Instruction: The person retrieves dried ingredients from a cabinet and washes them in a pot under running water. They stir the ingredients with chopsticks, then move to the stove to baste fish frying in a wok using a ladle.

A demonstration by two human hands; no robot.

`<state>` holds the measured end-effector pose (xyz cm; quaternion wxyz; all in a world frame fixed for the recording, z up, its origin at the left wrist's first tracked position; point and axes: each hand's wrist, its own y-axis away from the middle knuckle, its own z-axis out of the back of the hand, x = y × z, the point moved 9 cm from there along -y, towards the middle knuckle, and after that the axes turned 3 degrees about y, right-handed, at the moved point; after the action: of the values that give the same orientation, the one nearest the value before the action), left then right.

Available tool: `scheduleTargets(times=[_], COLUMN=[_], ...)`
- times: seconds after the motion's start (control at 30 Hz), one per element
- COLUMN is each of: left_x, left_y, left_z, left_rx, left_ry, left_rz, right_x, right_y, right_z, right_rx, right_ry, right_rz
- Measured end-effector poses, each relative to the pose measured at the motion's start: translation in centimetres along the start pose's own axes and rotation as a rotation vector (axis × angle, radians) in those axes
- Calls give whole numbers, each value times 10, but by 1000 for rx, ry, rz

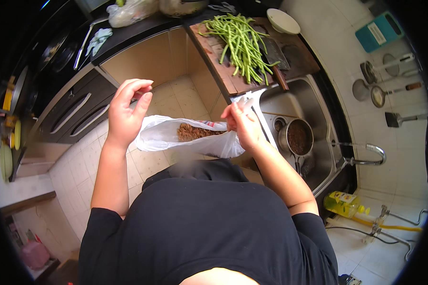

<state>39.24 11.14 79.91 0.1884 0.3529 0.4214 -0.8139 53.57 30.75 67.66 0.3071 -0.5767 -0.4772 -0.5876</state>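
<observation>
A white plastic bag (158,137) hangs in front of my body, its mouth gaping. Brown crumbly stuff (195,133) shows inside it; its kind I cannot make out. My right hand (245,124) is closed on the bag's right end, beside the sink. Raised over the bag's left end, my left hand (130,110) has its fingers curled and thumb apart, with nothing in it. In the metal sink (283,102) to the right stands a pan (296,137) with dark brown contents.
Long green beans (240,45) lie on a wooden cutting board (218,71) with a cleaver (277,61). A white bowl (283,21) stands behind. The faucet (366,154) reaches over the sink. A yellow bottle (342,204) is at right, utensils (378,95) hang on the wall, drawers (76,107) stand left.
</observation>
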Motion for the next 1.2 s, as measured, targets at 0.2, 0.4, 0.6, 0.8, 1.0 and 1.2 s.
scheduleTargets(times=[0.2, 0.4, 0.6, 0.8, 1.0, 1.2], left_x=[177, 99, 86, 60, 43, 58], left_y=[131, 135, 94, 68, 70, 63], left_z=[26, -58, -61, -56, -67, -58], left_rx=[506, 462, 142, 55, 392, 375], left_ry=[-674, 421, 1206, 1332, 735, 571], left_rz=[490, 334, 509, 617, 505, 604], right_x=[20, 25, 33, 41, 24, 30], right_y=[2, -1, -14, -28, -34, -17], right_z=[-18, -40, -43, -52, -96, -121], right_rx=[32, 132, 56, -111, 80, 369], right_ry=[-185, -141, -54, 76, 47, 10], right_rz=[14, 2, -6, 71, 119, 104])
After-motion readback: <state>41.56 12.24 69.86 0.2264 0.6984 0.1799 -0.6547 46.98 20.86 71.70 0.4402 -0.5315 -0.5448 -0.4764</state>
